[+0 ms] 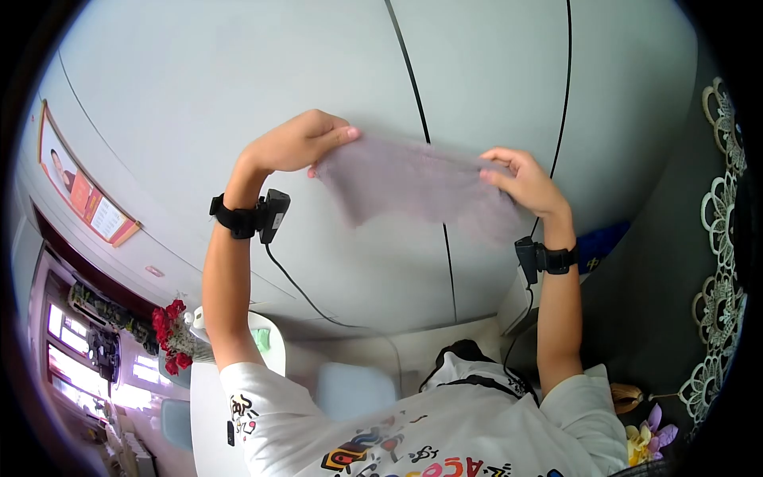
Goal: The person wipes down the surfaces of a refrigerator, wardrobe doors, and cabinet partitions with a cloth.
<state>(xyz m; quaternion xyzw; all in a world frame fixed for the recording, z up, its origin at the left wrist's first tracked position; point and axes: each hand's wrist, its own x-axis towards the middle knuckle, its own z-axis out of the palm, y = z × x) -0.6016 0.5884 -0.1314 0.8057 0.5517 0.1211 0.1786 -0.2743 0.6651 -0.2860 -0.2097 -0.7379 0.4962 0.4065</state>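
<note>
A thin mauve cloth (413, 181) hangs stretched between my two hands, blurred by motion along its lower edge. My left hand (306, 143) pinches its upper left corner between thumb and fingers. At the other end, my right hand (524, 181) grips the upper right part, the thumb in front. Behind the cloth stand pale grey-white panels (318, 63) with dark seams; whether the fabric touches them I cannot tell. Each wrist wears a black strapped device, the left one (274, 215) and the right one (527, 258), with a cable running down.
Lower left, a white table (203, 405) bears red flowers (168, 326) and a green item (261, 339). A light-blue stool (356, 389) stands below my arms. On the right is a dark surface (636, 294) with lace trim (719, 215). A framed poster (83, 179) hangs far left.
</note>
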